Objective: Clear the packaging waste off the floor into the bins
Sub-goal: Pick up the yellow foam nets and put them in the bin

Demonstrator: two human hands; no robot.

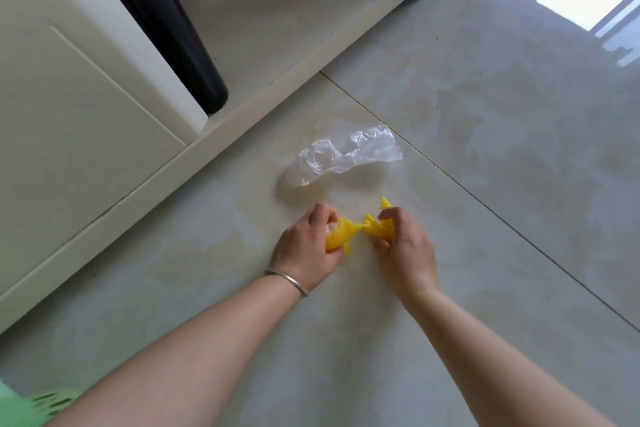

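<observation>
The left hand (pixel 306 246) and right hand (pixel 403 243) each have fingers clamped on one end of the crumpled yellow plastic netting (pixel 346 234), apparently bunching it low over the pale tiled floor (pixel 485 149) for carrying; the clear plastic bag (pixel 346 156) lies just beyond.

One head-worn wide-angle view looks steeply down and forward at the floor (pixel 485 121), close above it. Both forearms reach in from the bottom edge. A cabinet (pixel 86 135) base crosses the upper left, tilted.
</observation>
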